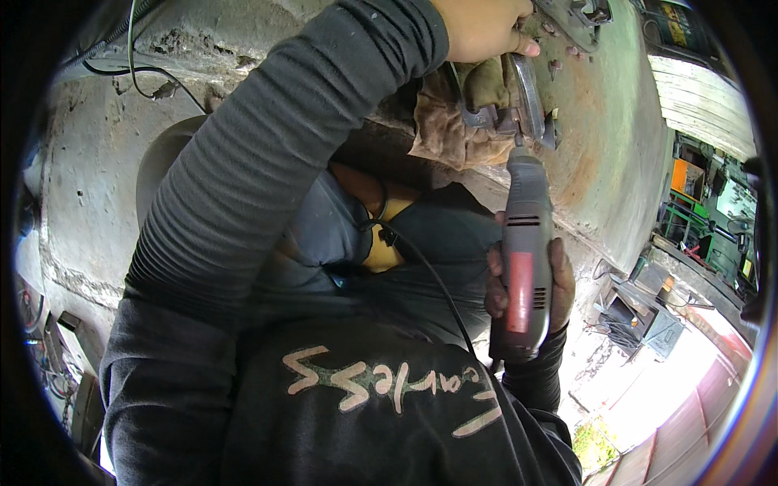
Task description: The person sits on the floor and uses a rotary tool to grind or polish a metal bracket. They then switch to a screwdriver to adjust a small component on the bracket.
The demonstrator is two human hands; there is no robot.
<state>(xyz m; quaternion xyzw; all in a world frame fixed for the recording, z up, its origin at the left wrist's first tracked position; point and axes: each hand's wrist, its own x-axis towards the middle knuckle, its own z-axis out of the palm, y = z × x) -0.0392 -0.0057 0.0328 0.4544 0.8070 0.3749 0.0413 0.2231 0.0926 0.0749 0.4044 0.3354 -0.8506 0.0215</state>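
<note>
Steel worked at such close range asks, I'd judge, for a light touch: let the spinning tip do the cutting, brace the right wrist, and bring the rotary tool (528,243) in at a steady angle without leaning on it. From where I stand, the right hand (561,283) is wrapped firmly round the tool's body, to the right of the lap, nose pointing away to the far side. The left hand (482,32) is at the far side, its thumb by the far end of a narrow metal bar (528,95); its fingers run out of sight, so I can't tell how tightly they pinch. Loose edges of the brown cloth (442,134) left of the bar should be tucked well clear of the tip, and the black cable (433,271) across the lap deserves watching. As for looks, the tool is dark grey with a scuffed red panel and slotted vents; the bar is dull, worn grey, shiny along its edge, just beyond the nose. Whether they touch, I can't say.
</note>
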